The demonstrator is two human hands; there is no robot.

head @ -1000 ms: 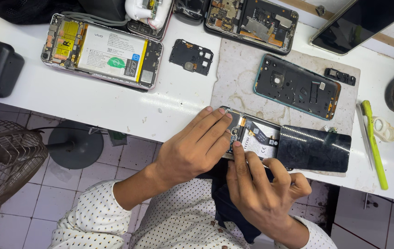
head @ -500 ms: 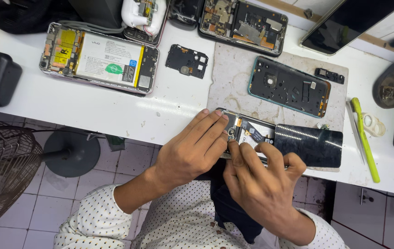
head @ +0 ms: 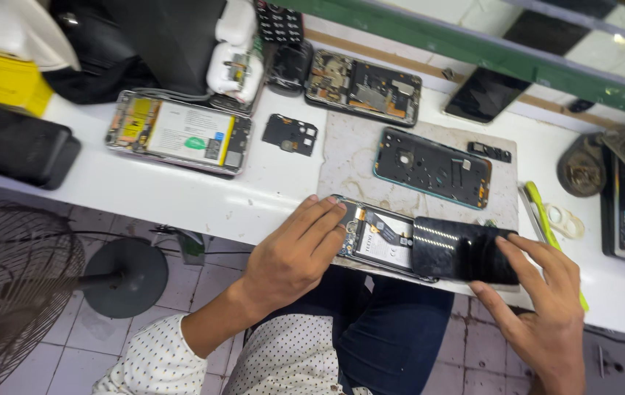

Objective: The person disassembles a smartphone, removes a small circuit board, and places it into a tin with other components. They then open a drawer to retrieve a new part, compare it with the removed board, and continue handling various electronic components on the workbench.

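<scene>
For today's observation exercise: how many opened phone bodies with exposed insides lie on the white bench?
4: silver battery phone far left; dark phone at the back; teal-edged frame on the mat; one under the left hand. Others may be hidden.

A black screen (head: 464, 250) lies at the bench edge. A second dark screen (head: 486, 93) sits by the back rail. A white battery label (head: 190, 136), yellow-edged, covers the left phone.

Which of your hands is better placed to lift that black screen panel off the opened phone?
Probably the right hand: its fingertips already rest on the black screen panel. The left hand steadies the opened phone at its other end.
</scene>
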